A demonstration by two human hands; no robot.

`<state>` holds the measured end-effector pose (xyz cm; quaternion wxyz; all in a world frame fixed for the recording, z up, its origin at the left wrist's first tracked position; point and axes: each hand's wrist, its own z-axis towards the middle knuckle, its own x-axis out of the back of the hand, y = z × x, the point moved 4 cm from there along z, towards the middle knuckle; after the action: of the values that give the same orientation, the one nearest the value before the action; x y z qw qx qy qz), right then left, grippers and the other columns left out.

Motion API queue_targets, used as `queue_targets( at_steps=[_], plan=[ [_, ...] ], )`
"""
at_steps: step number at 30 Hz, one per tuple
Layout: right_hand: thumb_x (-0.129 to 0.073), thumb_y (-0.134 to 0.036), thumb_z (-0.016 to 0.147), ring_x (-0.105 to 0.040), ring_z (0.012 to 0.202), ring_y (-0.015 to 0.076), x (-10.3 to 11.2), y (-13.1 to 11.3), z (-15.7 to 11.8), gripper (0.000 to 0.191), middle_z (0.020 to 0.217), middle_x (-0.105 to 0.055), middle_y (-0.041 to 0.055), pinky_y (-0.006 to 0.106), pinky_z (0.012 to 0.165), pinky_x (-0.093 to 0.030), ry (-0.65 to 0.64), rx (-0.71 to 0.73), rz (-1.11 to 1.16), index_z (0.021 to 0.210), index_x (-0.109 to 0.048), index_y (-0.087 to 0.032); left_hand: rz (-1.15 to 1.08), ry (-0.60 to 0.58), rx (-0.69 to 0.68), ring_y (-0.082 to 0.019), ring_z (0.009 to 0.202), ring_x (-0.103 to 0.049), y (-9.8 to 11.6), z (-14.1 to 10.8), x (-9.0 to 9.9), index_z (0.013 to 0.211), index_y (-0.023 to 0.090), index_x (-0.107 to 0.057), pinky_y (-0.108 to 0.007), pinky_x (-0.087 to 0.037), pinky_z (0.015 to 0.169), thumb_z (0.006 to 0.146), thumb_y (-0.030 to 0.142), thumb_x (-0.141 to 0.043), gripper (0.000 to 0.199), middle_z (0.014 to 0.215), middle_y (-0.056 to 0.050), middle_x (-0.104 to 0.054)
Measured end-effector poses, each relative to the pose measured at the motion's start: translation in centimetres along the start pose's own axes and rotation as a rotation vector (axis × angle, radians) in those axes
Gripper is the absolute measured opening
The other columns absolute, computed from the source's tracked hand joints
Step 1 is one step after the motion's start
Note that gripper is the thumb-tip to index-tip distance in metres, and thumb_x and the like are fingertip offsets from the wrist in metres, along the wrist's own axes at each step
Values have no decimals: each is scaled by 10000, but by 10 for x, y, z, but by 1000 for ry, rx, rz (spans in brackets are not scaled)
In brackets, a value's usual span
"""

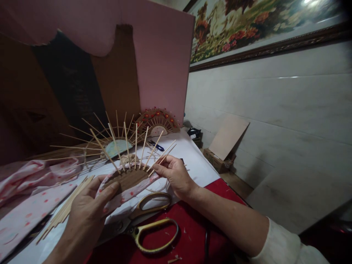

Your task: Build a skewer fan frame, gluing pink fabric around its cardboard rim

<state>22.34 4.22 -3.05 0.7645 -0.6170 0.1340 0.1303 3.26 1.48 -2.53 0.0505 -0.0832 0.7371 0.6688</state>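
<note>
My left hand (89,203) grips a cardboard half-disc (129,182) by its left end, thumb on the face. Pink floral fabric (123,197) wraps its edge. Several thin wooden sticks (136,146) stand fanned out from its curved edge. At the right end, my right hand (176,178) pinches a wooden stick (168,149) between thumb and fingers, close to the edge; a second stick lies alongside. Just below the half-disc are large gold-handled scissors (154,238). A bundle of loose sticks (64,207) lies beside my left hand.
Behind stand a larger stick fan with a pale green centre (118,147) and a finished-looking fan with red flowers (158,117). A blue cutter (157,146) lies near twine. Pink fabric (35,205) covers the left. A pink-covered cardboard box (165,66) stands at the back.
</note>
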Motion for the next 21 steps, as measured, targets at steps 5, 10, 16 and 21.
queue_targets(
  at_steps=[5,10,16,21],
  plan=[
    [-804,-341,555,-503,564,101,0,0,0,305,612,-567,-26,250,555,-419,2,-14,21,680,-599,-153,0,-3,4,-153,522,-650,1,-2,-2,857,218,-596,-211,-525,483,585,286,-789,341,645,39,-703],
    [-809,-339,541,-504,558,101,-1,0,0,305,613,-569,-27,248,544,-420,7,-22,42,664,-599,-156,-20,19,-28,-158,515,-652,6,-5,-5,806,208,-613,-196,-519,459,532,276,-809,343,647,33,-717],
    [-805,-306,551,-499,541,88,0,2,0,277,601,-570,-34,231,534,-391,17,-53,61,663,-601,-157,17,17,-17,-155,513,-645,5,-3,-2,832,215,-616,-196,-507,453,548,294,-800,348,642,44,-703],
    [-809,-309,554,-497,558,88,0,2,0,287,616,-572,-31,232,548,-396,7,-59,83,679,-605,-151,-14,-14,-6,-140,528,-643,2,-2,-3,843,220,-600,-198,-519,496,591,276,-786,317,644,51,-693]
  ],
)
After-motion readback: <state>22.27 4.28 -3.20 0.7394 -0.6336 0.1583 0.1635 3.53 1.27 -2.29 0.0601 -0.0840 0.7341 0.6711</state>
